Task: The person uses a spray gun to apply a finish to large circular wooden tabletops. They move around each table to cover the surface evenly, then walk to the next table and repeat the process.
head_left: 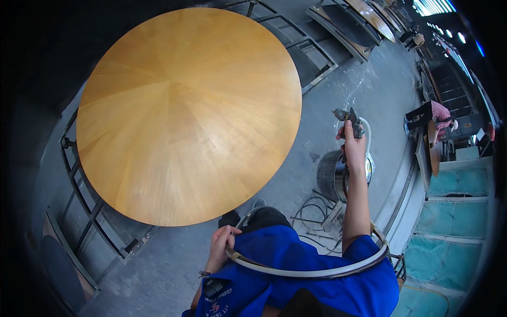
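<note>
Out to the right, my right hand (353,147) is wrapped round a spray gun (353,122), held up above the floor with a pale hose attached. That hose (311,272) loops across the front of my blue shirt. Close to my body, my left hand (223,244) has its fingers curled on the hose near its left bend. In front of me lies a large round wooden tabletop (185,116), golden brown, with wedge-shaped grain meeting at a point. Neither hand touches the tabletop; the spray gun is apart from its right edge.
A dark metal frame (79,185) shows beneath the tabletop. A metal pot (331,171) and coiled dark hoses (311,211) stand on the floor at my right. Teal filter panels (454,216) line the right side. Another person (439,116) bends over farther right; more boards (343,31) stand behind.
</note>
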The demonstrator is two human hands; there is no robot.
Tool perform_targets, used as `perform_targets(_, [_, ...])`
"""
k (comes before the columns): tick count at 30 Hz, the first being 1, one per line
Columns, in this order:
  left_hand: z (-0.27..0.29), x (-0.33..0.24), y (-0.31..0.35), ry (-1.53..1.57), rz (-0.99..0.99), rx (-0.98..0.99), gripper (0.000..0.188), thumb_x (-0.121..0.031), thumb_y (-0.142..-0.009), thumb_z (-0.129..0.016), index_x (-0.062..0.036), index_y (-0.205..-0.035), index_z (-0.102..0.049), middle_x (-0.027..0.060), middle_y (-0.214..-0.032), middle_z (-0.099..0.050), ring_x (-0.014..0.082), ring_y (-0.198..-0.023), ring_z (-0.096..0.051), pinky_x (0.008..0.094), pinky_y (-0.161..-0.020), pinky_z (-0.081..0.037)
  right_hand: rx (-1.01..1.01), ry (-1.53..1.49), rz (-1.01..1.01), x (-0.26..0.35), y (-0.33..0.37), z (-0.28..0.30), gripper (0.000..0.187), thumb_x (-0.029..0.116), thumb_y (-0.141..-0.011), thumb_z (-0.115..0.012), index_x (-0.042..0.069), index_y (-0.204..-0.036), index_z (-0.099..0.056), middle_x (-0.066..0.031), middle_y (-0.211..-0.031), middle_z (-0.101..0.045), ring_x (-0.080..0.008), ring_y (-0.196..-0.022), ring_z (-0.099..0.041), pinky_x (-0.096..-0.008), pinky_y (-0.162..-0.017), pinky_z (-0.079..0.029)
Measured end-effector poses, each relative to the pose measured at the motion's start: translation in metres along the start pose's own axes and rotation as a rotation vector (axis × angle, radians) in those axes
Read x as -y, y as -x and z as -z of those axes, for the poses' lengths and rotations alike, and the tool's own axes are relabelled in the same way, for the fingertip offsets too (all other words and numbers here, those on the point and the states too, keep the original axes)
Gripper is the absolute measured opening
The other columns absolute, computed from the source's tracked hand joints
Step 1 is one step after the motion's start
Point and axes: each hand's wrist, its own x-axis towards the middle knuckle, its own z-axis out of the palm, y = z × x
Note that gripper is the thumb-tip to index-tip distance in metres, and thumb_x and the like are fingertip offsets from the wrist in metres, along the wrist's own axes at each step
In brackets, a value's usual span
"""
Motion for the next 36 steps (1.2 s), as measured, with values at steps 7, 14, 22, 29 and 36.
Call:
perform_targets(7, [0.007,-0.013,-0.004,-0.020,0.068,-0.068,0.041,-0.029,-0.106,-0.046,0.0040,-0.092,-0.068,-0.0035,-0.049,-0.045,0.0037,-0.043,-0.033,0.0237,-0.044,-0.023,-0.092,0.111,-0.033,-0.021,-0.048,-0.006,0.033,0.035,-0.102,-0.057,0.006,-0.117,-0.060,-0.0007,-0.079,-0.062,-0.0078,-0.066,-0.059,-0.0237,-0.047,-0.038])
perform_targets(14, [0.001,-0.011,-0.011,-0.114,0.086,-0.129,0.046,-0.030,-0.108,-0.041,0.0075,-0.097,-0.065,0.0035,-0.048,-0.050,0.0088,-0.041,-0.040,0.0249,-0.046,-0.031,-0.072,0.045,0.053,-0.056,-0.153,-0.020,0.045,0.030,-0.101,-0.059,0.005,-0.138,-0.054,-0.0023,-0.079,-0.062,-0.0093,-0.064,-0.057,-0.0264,-0.055,-0.046])
perform_targets(22, [-0.014,-0.011,-0.016,-0.100,0.021,-0.169,0.045,-0.030,-0.107,-0.043,0.0083,-0.098,-0.064,0.0030,-0.048,-0.049,0.0084,-0.042,-0.039,0.0244,-0.047,-0.031,-0.051,0.006,0.056,-0.050,-0.186,-0.084,0.030,0.038,-0.101,-0.060,0.008,-0.102,-0.060,0.0001,-0.071,-0.060,-0.0078,-0.059,-0.057,-0.0257,-0.045,-0.039])
perform_targets(29, [-0.026,-0.017,-0.008,0.015,-0.017,-0.286,0.043,-0.030,-0.106,-0.047,0.0062,-0.094,-0.067,-0.0011,-0.049,-0.046,0.0058,-0.045,-0.035,0.0243,-0.047,-0.026,0.231,-0.041,-0.055,0.007,-0.142,-0.173,0.032,0.032,-0.102,-0.057,0.004,-0.118,-0.060,0.0005,-0.075,-0.057,-0.0062,-0.064,-0.056,-0.0227,-0.048,-0.040])
perform_targets(36, [-0.018,-0.011,0.012,0.148,-0.055,-0.408,0.042,-0.031,-0.104,-0.050,0.0039,-0.091,-0.070,-0.0044,-0.050,-0.042,0.0048,-0.045,-0.032,0.0245,-0.048,-0.023,0.431,-0.099,-0.023,0.045,-0.100,-0.271,0.032,0.041,-0.101,-0.058,0.009,-0.104,-0.060,0.0021,-0.078,-0.060,-0.0065,-0.067,-0.061,-0.0230,-0.049,-0.040])
